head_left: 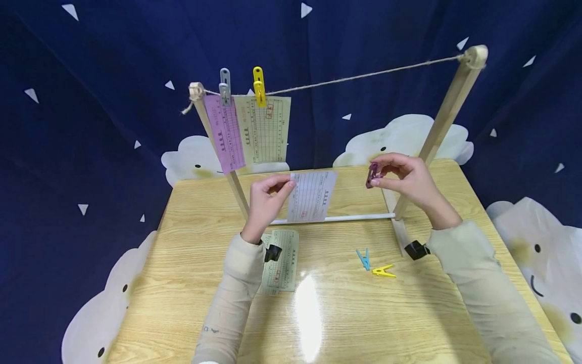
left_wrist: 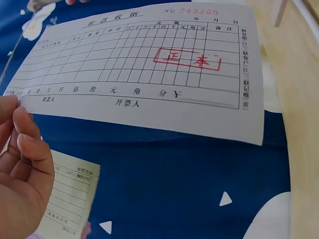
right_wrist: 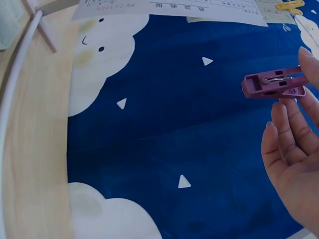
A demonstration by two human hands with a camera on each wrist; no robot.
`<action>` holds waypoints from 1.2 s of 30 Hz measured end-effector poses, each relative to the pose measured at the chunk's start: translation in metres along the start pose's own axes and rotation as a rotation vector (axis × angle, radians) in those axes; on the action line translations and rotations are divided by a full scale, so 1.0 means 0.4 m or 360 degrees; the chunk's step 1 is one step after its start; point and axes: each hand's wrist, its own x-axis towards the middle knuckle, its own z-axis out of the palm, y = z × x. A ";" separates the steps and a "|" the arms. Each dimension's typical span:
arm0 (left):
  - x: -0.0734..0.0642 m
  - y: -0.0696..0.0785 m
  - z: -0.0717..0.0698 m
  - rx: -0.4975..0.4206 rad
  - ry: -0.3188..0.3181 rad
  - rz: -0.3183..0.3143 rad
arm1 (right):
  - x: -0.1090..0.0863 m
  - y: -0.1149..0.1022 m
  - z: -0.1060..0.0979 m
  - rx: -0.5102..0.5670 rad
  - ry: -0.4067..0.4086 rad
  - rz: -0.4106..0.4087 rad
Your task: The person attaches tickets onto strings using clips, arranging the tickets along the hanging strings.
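My left hand [head_left: 268, 201] pinches a white printed receipt slip [head_left: 311, 197] by its upper corner. Close up in the left wrist view, the slip [left_wrist: 134, 64] shows a ruled grid and a red boxed stamp. Between thumb and fingers, my right hand [head_left: 411, 179] holds a purple clothespin [head_left: 372, 176] to the right of the slip. The right wrist view shows this clothespin [right_wrist: 271, 83] side on, gripped at its handle end. Above both hands a twine line [head_left: 345, 80] runs between wooden posts. A pink slip [head_left: 225, 134] hangs from it by a grey clothespin [head_left: 225, 87], beside a yellowish slip [head_left: 263, 131] under a yellow clothespin [head_left: 259, 87].
On the wooden table [head_left: 191, 283] lie a blue clothespin [head_left: 364, 259] and another yellow clothespin [head_left: 384, 271]. Greenish slips [head_left: 284, 263] lie partly behind my left forearm. A white rod [head_left: 359, 218] joins the posts low down, and the right post [head_left: 447, 116] rises beyond my right hand.
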 end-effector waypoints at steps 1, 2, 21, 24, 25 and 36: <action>0.004 0.001 0.001 -0.0007 0.0008 0.0010 | 0.004 -0.003 0.000 0.0004 -0.0009 -0.0010; 0.007 0.003 0.001 -0.0014 0.0019 0.0023 | 0.008 -0.007 0.002 0.0015 -0.0006 -0.0020; 0.082 0.059 -0.005 -0.0123 0.0120 0.0158 | 0.097 -0.100 0.019 0.0115 0.0073 -0.0139; 0.093 0.065 -0.007 -0.0134 0.0150 0.0167 | 0.110 -0.113 0.020 0.0116 0.0064 -0.0153; 0.097 0.068 -0.007 -0.0136 0.0157 0.0170 | 0.113 -0.116 0.021 0.0105 0.0063 -0.0160; 0.138 0.095 -0.022 -0.0163 0.0192 0.0217 | 0.167 -0.158 0.028 0.0044 0.0052 -0.0315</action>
